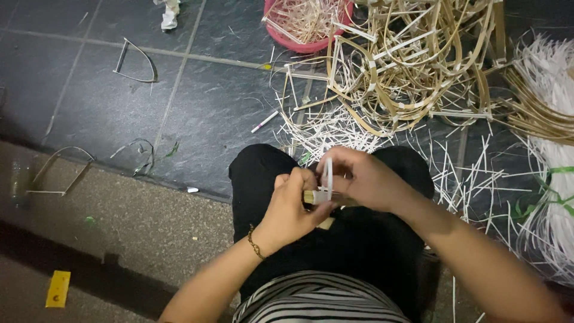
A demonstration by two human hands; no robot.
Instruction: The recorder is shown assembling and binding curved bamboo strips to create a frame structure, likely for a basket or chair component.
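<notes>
Both grips meet just right of the frame's centre, over the lap: left hand [291, 206] pinches a short pale bamboo piece [312, 197] lying crosswise, while right hand [359, 177] pinches a thin white plastic strip [328, 173] standing upright, wrapped against it.

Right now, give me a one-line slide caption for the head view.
Left hand and right hand wrap a white strip around a bamboo piece, above scattered strips and bent bamboo frames.

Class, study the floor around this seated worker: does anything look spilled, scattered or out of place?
Yes. White strip offcuts lie strewn over the dark tiles instead of in the pink basket, and a bent frame piece lies alone at upper left.
</notes>
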